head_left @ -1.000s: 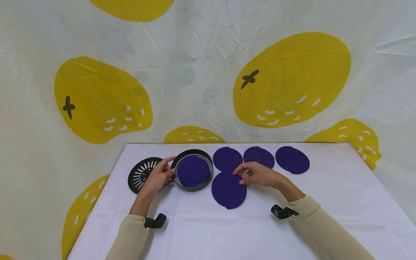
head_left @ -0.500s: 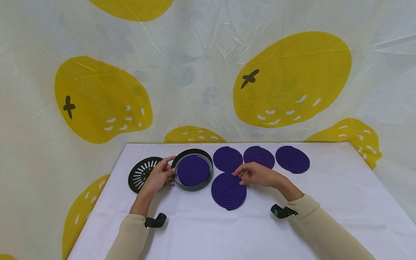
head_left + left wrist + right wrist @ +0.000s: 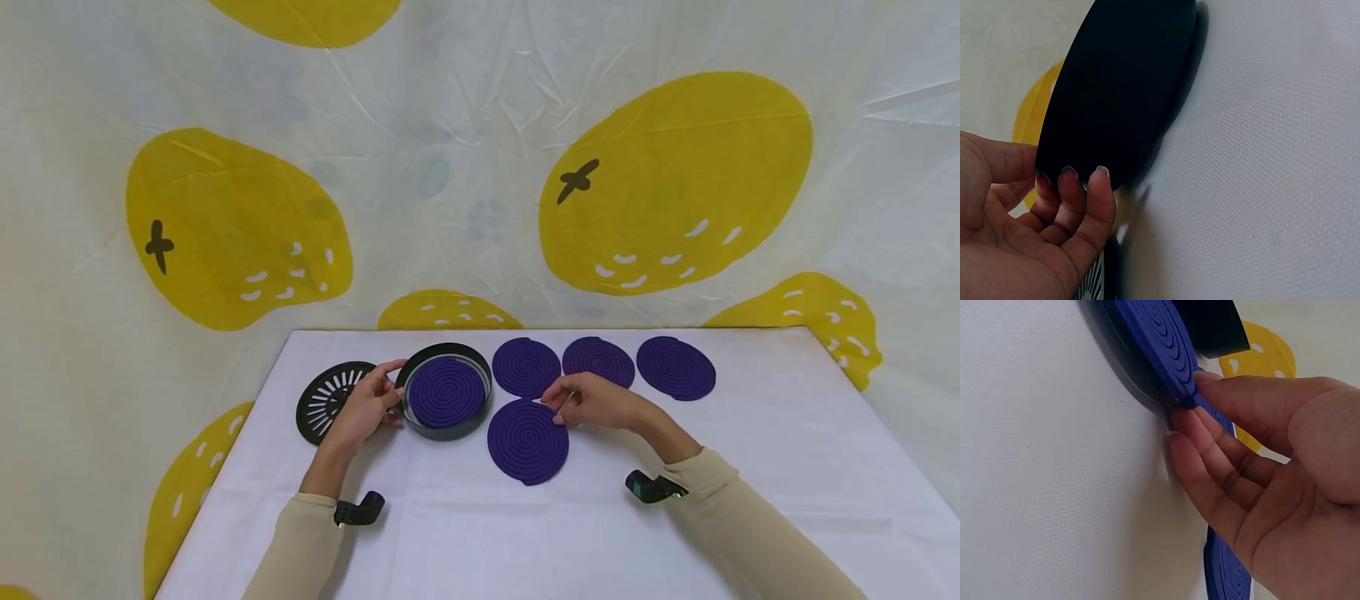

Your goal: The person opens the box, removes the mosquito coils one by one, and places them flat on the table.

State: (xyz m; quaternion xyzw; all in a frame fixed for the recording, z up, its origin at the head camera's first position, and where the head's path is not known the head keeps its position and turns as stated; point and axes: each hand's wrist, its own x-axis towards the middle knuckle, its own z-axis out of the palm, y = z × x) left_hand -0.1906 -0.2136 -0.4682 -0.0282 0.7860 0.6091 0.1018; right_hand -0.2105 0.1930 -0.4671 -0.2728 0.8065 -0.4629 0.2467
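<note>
My left hand [image 3: 369,408] grips the left side of a dark round holder [image 3: 444,434], thumb and fingers at its wall. In the left wrist view the holder's dark outer side [image 3: 1116,87] shows. Inside it lies a purple spiral coaster [image 3: 447,392]. My right hand [image 3: 596,402] pinches the right edge of another purple spiral coaster [image 3: 527,443], just right of the holder. The right wrist view shows the thumb on top of this coaster [image 3: 1163,344] and fingers beneath its edge.
Three more purple coasters stretch along the back: one [image 3: 527,367] beyond the held coaster, a second [image 3: 597,360] partly behind my right hand, a third [image 3: 676,368] farther right. A black slotted disc [image 3: 315,408] lies left of the holder on the white tabletop [image 3: 480,542]. Lemon-print cloth [image 3: 450,167] hangs behind.
The coaster in my right hand has shifted very slightly toward me, away from the one behind it. My left hand and the holder stay in place.
</note>
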